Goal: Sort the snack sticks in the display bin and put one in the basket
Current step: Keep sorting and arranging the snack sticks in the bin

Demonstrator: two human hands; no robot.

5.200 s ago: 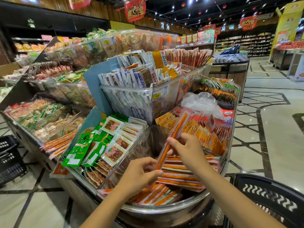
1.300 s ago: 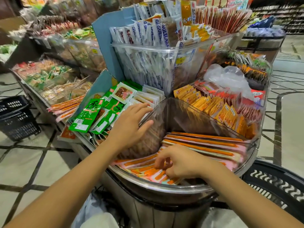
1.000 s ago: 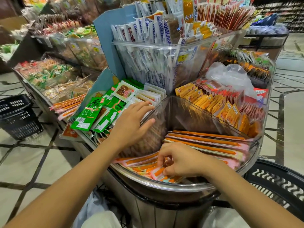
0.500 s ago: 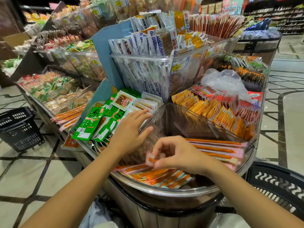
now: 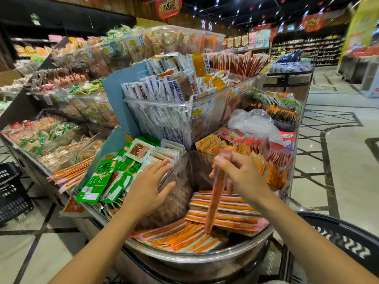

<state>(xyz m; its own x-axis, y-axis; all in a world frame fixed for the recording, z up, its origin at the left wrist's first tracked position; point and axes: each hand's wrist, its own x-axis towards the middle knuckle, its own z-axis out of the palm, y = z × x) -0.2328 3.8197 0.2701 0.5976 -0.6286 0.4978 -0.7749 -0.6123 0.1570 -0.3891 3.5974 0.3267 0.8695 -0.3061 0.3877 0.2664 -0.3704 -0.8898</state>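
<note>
Above the near display bin (image 5: 205, 257) your right hand (image 5: 244, 175) has lifted one pinched snack stick (image 5: 215, 199), your left hand (image 5: 147, 191) lies flat, so the basket (image 5: 338, 238) comes next.

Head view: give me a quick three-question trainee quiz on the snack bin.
1. True or false: the right hand holds one snack stick nearly upright over the display bin.
2. The left hand is: A) open, fingers straight; B) gripping a green packet; C) inside a basket.
3. Fill in: the stacked sticks in the bin are mostly ____ in colour.
Key: 1 true; 2 A; 3 orange.
</note>
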